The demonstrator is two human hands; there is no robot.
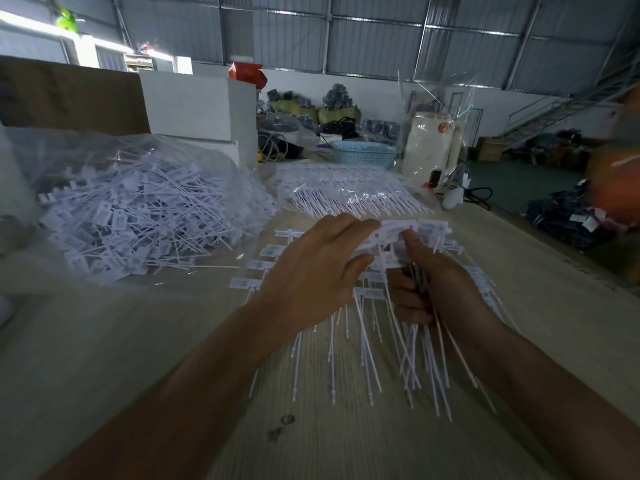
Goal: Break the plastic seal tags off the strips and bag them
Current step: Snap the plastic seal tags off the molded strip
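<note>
Beyond both hands' strip [398, 233], heaped tag bag [138, 202], blue basket [363, 155].

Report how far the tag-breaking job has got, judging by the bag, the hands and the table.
Done: a large heap of loose tags fills the clear bag. In hand: the left hand and right hand grip a strip of tags, its tails hanging down. Left: more tags on the table under the hands, plus an unbroken stack behind.
</note>
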